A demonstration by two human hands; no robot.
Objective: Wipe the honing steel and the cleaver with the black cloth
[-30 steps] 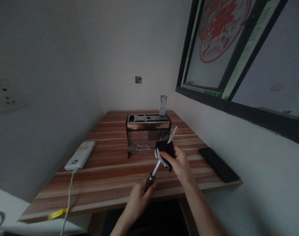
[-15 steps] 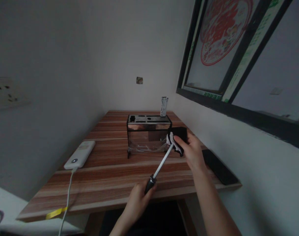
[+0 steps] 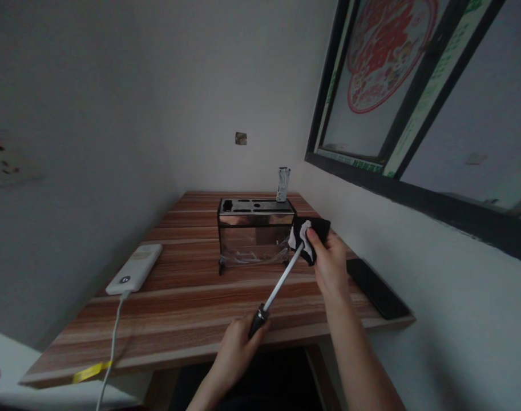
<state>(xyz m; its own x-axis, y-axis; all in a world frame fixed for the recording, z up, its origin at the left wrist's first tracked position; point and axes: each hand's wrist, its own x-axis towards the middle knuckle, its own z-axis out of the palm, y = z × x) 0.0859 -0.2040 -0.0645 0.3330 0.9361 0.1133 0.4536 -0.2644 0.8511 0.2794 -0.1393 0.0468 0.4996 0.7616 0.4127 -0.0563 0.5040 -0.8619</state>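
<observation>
My left hand [image 3: 235,349] is closed around the black handle of a sharpening steel [image 3: 281,279], low over the table's front edge. Its pale rod slants up and to the right, away from me. At the far end, my right hand [image 3: 330,260] pinches a black and white cloth [image 3: 320,227] against the rod's tip, which the cloth hides. Just behind and left of the cloth stands a knife holder [image 3: 257,220] with a slotted metal top, black sides and clear wrap around its lower part.
A crumpled silvery upright piece [image 3: 283,184] stands at the holder's back right. On the wood-grain table [image 3: 174,319] lie a white power bank [image 3: 135,268] with a cable at left and a black phone [image 3: 378,288] at right. Yellow tape [image 3: 91,372] marks the front edge. Walls close in both sides.
The cloth has shifted and folded differently around the rod's tip under my right hand. My left hand keeps its grip on the handle. The whole view has drifted slightly.
</observation>
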